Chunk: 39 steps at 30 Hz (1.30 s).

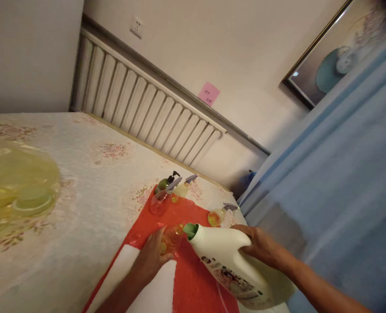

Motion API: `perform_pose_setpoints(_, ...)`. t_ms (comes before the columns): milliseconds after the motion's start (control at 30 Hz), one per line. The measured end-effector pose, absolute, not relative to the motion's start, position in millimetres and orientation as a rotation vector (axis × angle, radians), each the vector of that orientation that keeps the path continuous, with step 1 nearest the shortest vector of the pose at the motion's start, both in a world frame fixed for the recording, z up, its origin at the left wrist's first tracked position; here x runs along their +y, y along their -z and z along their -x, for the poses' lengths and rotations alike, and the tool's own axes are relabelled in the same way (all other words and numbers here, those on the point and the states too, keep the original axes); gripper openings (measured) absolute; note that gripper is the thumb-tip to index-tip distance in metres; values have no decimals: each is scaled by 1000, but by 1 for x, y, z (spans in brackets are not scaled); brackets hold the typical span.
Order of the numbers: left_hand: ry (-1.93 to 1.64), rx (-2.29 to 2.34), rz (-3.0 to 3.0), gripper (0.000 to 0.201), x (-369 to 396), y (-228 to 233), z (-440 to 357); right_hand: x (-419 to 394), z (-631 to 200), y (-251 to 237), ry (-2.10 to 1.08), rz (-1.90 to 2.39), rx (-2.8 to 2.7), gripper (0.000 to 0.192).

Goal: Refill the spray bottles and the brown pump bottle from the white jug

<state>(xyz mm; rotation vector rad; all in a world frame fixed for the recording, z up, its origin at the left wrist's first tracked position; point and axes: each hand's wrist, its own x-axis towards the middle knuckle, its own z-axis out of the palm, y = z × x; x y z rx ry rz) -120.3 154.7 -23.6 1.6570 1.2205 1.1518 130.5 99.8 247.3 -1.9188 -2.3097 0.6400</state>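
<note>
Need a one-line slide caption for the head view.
Right hand holds a white jug tilted toward a transparent bottle gripped by the left hand over a red sheet.

Room in a home, white radiator (139, 108), blue curtain (336, 182), framed picture (330, 69), flower-patterned covering (88, 187)

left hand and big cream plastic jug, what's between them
The head view shows a transparent yellow-orange bottle between the left hand and the cream plastic jug.
</note>
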Motion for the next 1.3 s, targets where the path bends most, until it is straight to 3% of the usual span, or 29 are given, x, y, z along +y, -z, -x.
perform_pose_setpoints(200, -1161, 1241, -1674, 78, 156, 27, 119, 100, -130, -249, -605, 1947, -2334, 33)
perform_pose_setpoints(667, -1146, 1246, -1673, 78, 154, 22, 120, 101, -128, -252, -619, 1987, -2324, 44)
perform_pose_setpoints(1300, -1160, 1235, -1684, 79, 156, 29, 118, 103, -128, -254, -648, 1976, -2341, 33)
